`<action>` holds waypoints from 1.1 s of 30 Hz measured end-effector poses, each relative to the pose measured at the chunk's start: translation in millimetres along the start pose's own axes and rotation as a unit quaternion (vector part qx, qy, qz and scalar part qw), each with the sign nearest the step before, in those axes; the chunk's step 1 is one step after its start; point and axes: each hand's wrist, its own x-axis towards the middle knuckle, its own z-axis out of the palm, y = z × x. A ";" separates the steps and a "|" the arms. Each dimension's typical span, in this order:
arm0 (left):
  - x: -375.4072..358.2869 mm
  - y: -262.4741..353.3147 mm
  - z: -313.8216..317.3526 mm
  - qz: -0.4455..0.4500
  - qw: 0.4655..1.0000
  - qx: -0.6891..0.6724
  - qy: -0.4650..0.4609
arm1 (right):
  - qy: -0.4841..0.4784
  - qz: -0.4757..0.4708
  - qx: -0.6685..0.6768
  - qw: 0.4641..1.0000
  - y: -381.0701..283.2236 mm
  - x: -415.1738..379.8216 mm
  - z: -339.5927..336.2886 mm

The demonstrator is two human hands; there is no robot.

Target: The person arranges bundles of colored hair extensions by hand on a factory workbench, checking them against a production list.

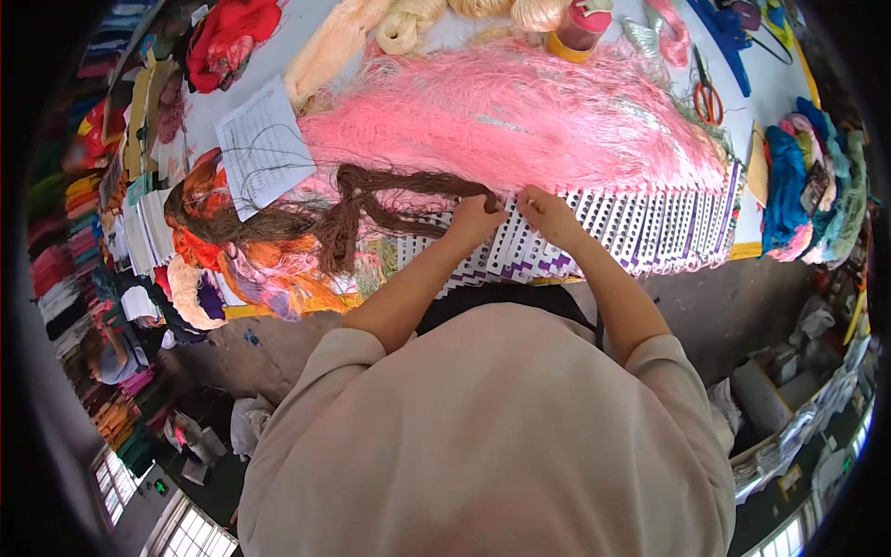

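My left hand (476, 221) is closed around the right end of a brown yarn skein (408, 190), which trails left across the table in loose loops. A short gap away, my right hand (549, 215) has its fingers pinched together; whatever they hold is too small to make out. Both hands are just above a long row of overlapping white punched cards (650, 227) with dark holes and purple edges. Behind the cards spreads a broad mass of pink thread (520, 121), its near ends reaching the cards.
Orange-handled scissors (708, 100) lie at the right, near blue and green yarn (789, 186). On the left are a printed sheet (264, 148) and orange yarn bundles (278, 265). Cream skeins (408, 23) and a pink-topped container (580, 32) stand at the back.
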 end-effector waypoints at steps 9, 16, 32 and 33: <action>10.1 19.6 -2.1 -0.148 0.940 -0.286 -0.108 | -0.045 0.065 0.018 0.997 -14.2 10.0 -5.8; 15.7 -2.0 -15.9 0.103 0.989 0.096 0.036 | -0.056 0.080 0.048 0.994 -7.9 12.9 -4.3; -7.8 36.0 4.5 -0.066 0.988 -0.033 -0.135 | -0.138 0.095 0.201 0.965 -3.3 19.1 -12.8; -5.5 29.4 2.7 -0.066 0.988 -0.035 -0.132 | -0.154 0.088 0.199 0.964 -2.5 19.0 -13.6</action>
